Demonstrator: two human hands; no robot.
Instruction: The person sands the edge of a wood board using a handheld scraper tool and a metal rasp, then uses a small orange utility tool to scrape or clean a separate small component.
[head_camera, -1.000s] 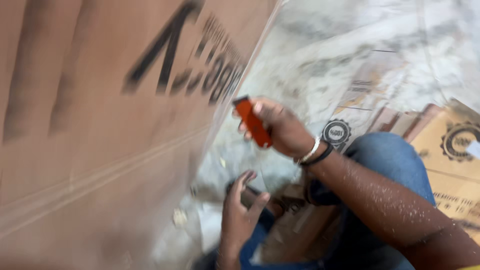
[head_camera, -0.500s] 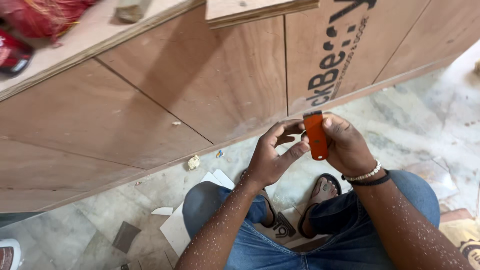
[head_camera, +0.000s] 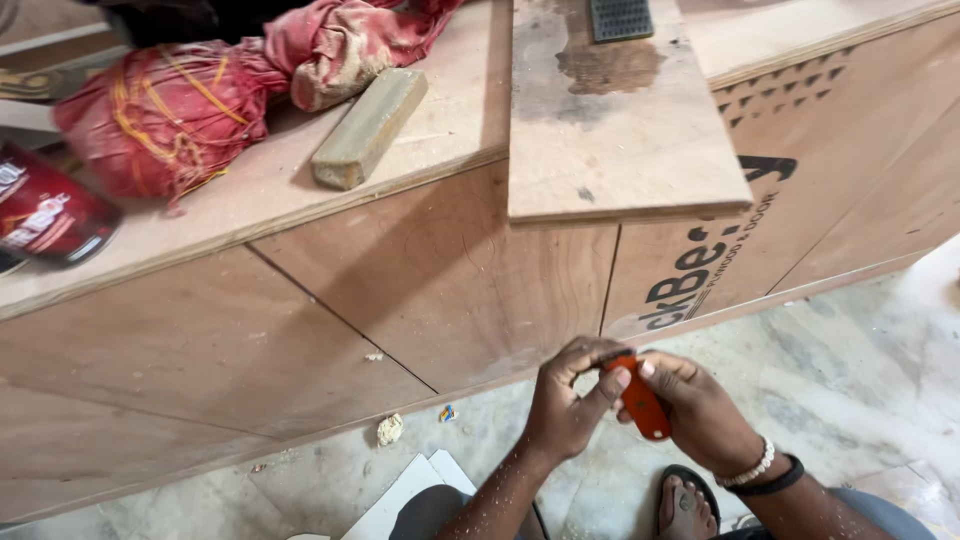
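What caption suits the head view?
Both hands, left hand and right hand, hold a small orange plastic tool before a plywood cabinet.

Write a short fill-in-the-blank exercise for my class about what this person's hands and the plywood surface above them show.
1. Both hands hold a small tool coloured ____.
2. The right hand wears a bracelet on its ____.
3. The rectangular block lies on the plywood top beside a ____ cloth bundle.
4. The left hand's ____ presses on the tool's upper end.

Missing words: orange; wrist; red; thumb

A long plywood cabinet (head_camera: 330, 310) fills the view, standing on a pale marble floor (head_camera: 850, 350). On its top, red cloth bundles (head_camera: 160, 110) lie beside a wooden block (head_camera: 368, 127) and a loose board (head_camera: 615, 130).
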